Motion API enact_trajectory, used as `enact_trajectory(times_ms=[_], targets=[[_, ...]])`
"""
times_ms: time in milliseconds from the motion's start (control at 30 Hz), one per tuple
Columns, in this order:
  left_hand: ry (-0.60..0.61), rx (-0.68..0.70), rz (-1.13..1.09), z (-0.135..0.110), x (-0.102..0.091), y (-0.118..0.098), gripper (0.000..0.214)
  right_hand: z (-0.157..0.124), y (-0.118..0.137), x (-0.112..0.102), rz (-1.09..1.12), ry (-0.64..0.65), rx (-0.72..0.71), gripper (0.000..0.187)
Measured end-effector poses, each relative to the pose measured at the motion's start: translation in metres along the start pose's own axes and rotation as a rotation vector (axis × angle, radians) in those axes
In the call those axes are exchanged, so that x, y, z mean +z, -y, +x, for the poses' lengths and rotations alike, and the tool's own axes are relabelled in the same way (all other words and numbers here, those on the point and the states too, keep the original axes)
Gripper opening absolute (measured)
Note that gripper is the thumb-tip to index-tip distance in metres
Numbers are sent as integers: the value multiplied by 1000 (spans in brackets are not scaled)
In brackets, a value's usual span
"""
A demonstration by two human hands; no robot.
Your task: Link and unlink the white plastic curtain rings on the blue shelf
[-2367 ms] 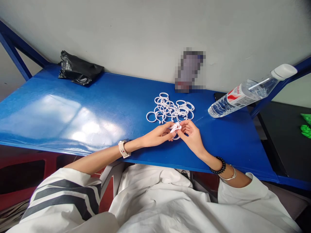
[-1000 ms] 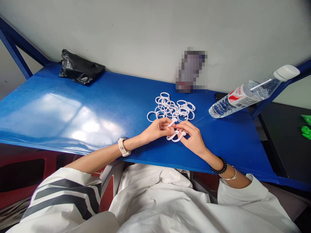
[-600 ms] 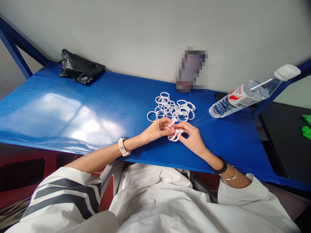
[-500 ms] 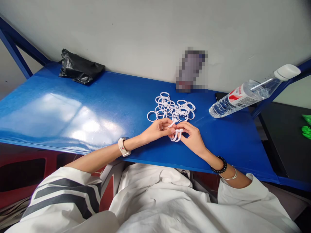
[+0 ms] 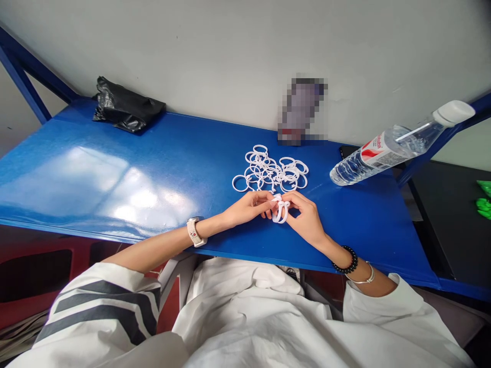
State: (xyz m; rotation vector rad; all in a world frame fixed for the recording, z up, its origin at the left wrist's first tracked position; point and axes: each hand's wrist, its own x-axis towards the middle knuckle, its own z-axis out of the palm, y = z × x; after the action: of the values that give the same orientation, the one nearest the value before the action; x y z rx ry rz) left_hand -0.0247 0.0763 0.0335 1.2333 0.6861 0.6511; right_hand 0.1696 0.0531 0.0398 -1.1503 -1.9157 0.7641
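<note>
Close to the table's front edge, my left hand and my right hand meet with fingertips pinched. Between them are a few white plastic rings, hanging side by side below the fingers. The fingers partly cover them, so how the rings join cannot be made out. Just beyond my hands lies a loose pile of white open rings with small clasp-like ends, several of them overlapping.
A blue table stands against a grey wall. At the back left lies a black plastic bag. A water bottle is to the right, with a dark surface beyond it. A blurred-out upright object is at the back.
The ring in my left fingers, slanting above the others before, has come down against the rings at my right fingertips. Both hands otherwise keep nearly the same place.
</note>
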Motion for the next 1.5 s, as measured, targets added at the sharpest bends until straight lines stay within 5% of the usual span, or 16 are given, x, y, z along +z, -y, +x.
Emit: enact_trajectory(times_ms=[367,600,933,1067,1300,1500], targets=[[120,48,323,-5,-2,-1,41,0,-4,0,-78,166,13,7],[160,93,494,-7,-3,-7,33,1,-3,0,-93,159,23,6],[175,-31,252,0,-7,3,46,2,-10,-2,-97,76,102,12],[121,-1,162,11,-5,5,55,8,-18,1,64,54,188,7],[295,-56,-100,24,-5,-5,50,16,-23,-7,-20,2,-37,20],[287,-117,-175,22,-11,2,53,10,-17,-5,72,101,10,22]])
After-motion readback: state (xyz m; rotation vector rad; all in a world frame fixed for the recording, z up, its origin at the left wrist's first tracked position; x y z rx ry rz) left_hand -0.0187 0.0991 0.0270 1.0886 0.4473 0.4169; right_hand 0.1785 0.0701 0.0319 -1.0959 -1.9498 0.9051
